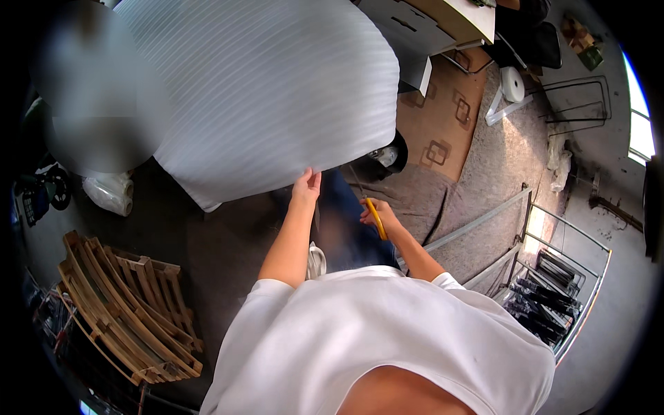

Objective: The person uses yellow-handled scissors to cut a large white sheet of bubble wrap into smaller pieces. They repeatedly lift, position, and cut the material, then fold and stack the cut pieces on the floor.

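A large white ribbed sheet, like foam wrapping or a padded cover [277,90], spreads over something broad in front of me. What lies beneath it is hidden. At the sheet's near edge, my left hand [306,185] is closed, pinching the rim between thumb and fingers. My right hand [387,216] is wrapped round a yellow-handled tool [375,218], a short way right of the left hand and apart from the sheet. A thin dark blade or rod seems to run up from the handle toward the sheet's edge; its exact kind I cannot tell.
Wooden pallets [131,311] stand at the lower left, near a clear plastic-wrapped roll [111,194]. On the right are a metal-framed rack [546,277] with black parts and a white roll [512,85]. A patterned brown mat [439,124] covers floor beside a cabinet [422,31].
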A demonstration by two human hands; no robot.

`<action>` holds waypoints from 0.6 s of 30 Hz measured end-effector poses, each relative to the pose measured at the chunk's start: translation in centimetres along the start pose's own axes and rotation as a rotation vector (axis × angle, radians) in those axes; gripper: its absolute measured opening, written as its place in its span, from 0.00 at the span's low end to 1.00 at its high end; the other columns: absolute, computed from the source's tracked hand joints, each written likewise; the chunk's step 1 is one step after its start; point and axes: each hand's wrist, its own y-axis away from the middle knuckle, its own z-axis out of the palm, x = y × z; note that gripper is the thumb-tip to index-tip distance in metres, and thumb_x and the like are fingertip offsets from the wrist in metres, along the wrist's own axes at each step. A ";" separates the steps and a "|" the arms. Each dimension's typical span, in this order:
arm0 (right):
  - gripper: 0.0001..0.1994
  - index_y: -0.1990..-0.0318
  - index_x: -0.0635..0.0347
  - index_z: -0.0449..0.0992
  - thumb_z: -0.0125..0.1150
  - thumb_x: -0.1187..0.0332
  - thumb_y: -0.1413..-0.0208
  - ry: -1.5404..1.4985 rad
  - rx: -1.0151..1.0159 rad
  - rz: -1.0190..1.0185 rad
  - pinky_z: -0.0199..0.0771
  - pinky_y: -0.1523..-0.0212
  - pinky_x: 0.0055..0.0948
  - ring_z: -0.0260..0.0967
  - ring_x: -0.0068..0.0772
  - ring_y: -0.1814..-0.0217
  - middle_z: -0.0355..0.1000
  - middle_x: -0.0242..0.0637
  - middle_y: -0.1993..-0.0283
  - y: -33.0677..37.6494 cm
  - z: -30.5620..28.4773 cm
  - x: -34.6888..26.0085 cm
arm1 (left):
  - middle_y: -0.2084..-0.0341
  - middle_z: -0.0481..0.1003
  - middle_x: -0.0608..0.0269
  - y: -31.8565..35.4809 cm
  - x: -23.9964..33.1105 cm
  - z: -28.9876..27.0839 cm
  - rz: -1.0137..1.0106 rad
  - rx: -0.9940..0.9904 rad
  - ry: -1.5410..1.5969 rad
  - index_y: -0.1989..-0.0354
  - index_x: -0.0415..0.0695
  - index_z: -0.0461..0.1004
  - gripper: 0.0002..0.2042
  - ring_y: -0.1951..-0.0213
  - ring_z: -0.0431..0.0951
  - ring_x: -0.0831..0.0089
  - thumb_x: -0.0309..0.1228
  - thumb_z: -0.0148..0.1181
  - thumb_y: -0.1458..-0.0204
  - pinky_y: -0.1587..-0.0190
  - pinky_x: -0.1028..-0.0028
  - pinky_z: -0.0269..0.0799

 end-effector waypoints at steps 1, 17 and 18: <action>0.22 0.53 0.60 0.61 0.49 0.76 0.61 -0.002 -0.052 0.109 0.62 0.81 0.17 0.61 0.23 0.79 0.64 0.41 0.68 0.3 1.3 -1.5 | 0.69 0.71 0.61 -0.8 0.3 -0.4 -0.002 -0.005 -0.040 0.68 0.39 0.67 0.07 0.64 0.72 0.69 0.20 0.56 0.57 0.57 0.71 0.72; 0.19 0.61 0.65 0.65 0.45 0.81 0.68 -0.032 -0.073 0.080 0.54 0.86 0.20 0.55 0.21 0.84 0.60 0.33 0.80 -7.0 9.5 -0.7 | 0.82 0.72 0.76 -2.2 2.3 -3.2 -0.071 0.119 -0.532 0.77 0.50 0.72 0.03 0.78 0.70 0.81 0.31 0.54 0.55 0.78 0.80 0.64; 0.18 0.62 0.65 0.65 0.45 0.81 0.68 0.003 -0.083 0.083 0.54 0.86 0.20 0.55 0.21 0.84 0.60 0.33 0.80 -6.9 9.4 -1.1 | 0.82 0.71 0.76 -1.9 2.2 -3.0 -0.080 0.128 -0.487 0.78 0.50 0.72 0.02 0.79 0.71 0.81 0.30 0.55 0.55 0.79 0.81 0.64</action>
